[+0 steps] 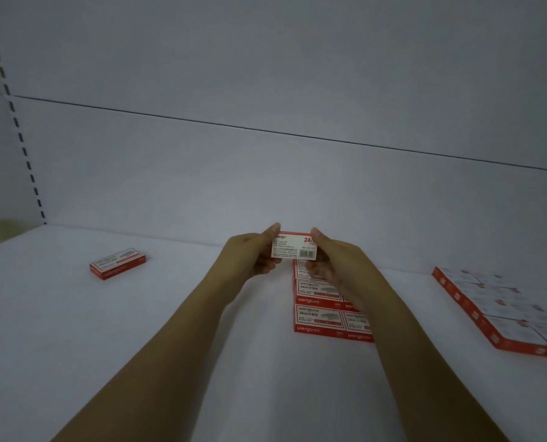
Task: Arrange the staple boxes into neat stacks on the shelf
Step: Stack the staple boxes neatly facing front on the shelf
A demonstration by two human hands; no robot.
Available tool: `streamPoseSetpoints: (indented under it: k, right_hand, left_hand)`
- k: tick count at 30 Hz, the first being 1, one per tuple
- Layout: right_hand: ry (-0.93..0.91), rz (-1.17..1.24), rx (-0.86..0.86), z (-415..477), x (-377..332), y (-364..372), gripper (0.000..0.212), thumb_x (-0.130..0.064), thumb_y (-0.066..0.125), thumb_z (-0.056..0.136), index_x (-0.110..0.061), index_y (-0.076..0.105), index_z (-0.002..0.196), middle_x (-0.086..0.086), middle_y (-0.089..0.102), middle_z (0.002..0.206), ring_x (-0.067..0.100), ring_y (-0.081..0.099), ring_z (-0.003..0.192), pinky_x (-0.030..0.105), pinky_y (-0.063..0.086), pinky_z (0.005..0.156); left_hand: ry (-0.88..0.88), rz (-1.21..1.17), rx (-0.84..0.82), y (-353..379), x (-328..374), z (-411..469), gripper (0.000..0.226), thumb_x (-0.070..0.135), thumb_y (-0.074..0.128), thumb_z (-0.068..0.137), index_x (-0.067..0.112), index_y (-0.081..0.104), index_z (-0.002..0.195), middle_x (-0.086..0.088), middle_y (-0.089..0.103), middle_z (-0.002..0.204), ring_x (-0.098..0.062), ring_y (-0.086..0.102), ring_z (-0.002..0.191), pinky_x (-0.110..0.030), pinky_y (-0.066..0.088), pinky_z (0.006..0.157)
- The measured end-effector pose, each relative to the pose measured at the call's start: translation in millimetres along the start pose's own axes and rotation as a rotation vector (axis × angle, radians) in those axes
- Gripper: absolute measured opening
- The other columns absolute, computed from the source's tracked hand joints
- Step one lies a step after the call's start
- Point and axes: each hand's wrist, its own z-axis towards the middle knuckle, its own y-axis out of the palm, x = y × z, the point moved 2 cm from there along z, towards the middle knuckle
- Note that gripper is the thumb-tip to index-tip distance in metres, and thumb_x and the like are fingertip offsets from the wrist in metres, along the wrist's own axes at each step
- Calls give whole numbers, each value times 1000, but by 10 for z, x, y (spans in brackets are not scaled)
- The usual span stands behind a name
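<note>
A red and white staple box [293, 245] is held up off the white shelf [170, 330], its barcode face turned towards me. My left hand [250, 253] pinches its left end and my right hand [336, 260] grips its right end. Right below the held box, a block of staple boxes [318, 309] sits in rows on the shelf, partly hidden by my right forearm. One single staple box [118, 262] lies flat on the shelf at the left, apart from the rest.
A second, larger block of staple boxes [502, 309] lies at the right edge of the view. The shelf's white back panel [266, 173] rises behind, with a slotted upright [17, 122] at the far left.
</note>
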Motion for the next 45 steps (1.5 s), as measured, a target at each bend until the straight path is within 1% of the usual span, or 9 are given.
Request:
streamPoseSetpoints:
  k: [5, 8, 12, 15, 19, 29, 33, 41, 45]
  right_hand:
    - [1, 80, -19, -58, -40, 0, 33, -32, 53, 94, -3, 65, 105, 14, 71, 99, 20, 68, 84, 31, 56, 83]
    - [-154, -148, 46, -103, -114, -28, 27, -30, 53, 93, -10, 63, 109, 3, 70, 100, 5, 69, 81, 19, 55, 79]
    - [-378, -263, 66, -229, -217, 15, 35, -27, 63, 87, -23, 57, 122, -4, 64, 110, 10, 66, 93, 26, 56, 81]
    - [-495, -352, 11, -262, -234, 133, 40, -20, 69, 82, -26, 58, 120, -5, 62, 102, 4, 63, 87, 7, 50, 69]
    - [-602, -498, -8, -276, -184, 246, 48, -17, 73, 79, -28, 55, 122, -7, 58, 111, 1, 61, 87, 5, 49, 74]
    - [-413, -435, 20, -252, -214, -38, 41, -14, 71, 80, -22, 56, 116, -6, 67, 106, 4, 66, 92, 22, 55, 82]
    - [-316, -522, 26, -210, -152, -45, 37, -12, 71, 80, -19, 56, 113, -6, 67, 105, -1, 63, 84, 11, 48, 63]
    - [-287, -537, 33, -150, -94, 0, 37, -14, 71, 80, -17, 55, 113, -3, 64, 106, 9, 64, 89, 17, 50, 73]
    - [-320, -484, 91, -163, -116, -34, 35, -7, 70, 80, -18, 53, 109, -5, 65, 102, 2, 63, 82, 10, 49, 64]
  left_hand:
    - [-58, -31, -31, -10, -13, 17, 35, 42, 56, 90, 10, 69, 95, -13, 71, 89, -16, 62, 70, -23, 54, 67]
    - [-72, -162, -143, -8, -25, 24, 25, 23, 61, 89, 3, 66, 103, -11, 71, 97, -16, 67, 83, -21, 56, 71]
    - [-35, -167, -204, 6, -46, 17, 34, -2, 64, 82, 3, 60, 115, -12, 69, 108, -22, 69, 97, -26, 57, 79]
    - [0, -148, -232, 39, -47, -6, 36, -11, 61, 80, 4, 60, 112, -14, 69, 108, -26, 68, 98, -29, 57, 83]
    - [26, -148, -224, 49, -89, -6, 31, -11, 60, 81, 9, 61, 104, -16, 67, 109, -28, 67, 99, -31, 56, 84]
    - [167, -99, -28, -58, 46, -21, 46, -11, 72, 70, 7, 60, 110, -7, 70, 108, -21, 70, 92, -32, 57, 84]
    - [266, 16, -71, -6, 147, -84, 42, -4, 73, 72, 13, 62, 109, -5, 72, 101, -18, 71, 88, -27, 58, 79]
    - [396, 231, -87, 103, 264, -179, 39, 3, 78, 70, 26, 62, 97, 7, 67, 95, -12, 66, 84, -18, 57, 74]
    - [409, 308, -17, 76, 219, -138, 35, 11, 78, 72, 24, 57, 97, 7, 66, 97, -10, 65, 85, -13, 55, 72]
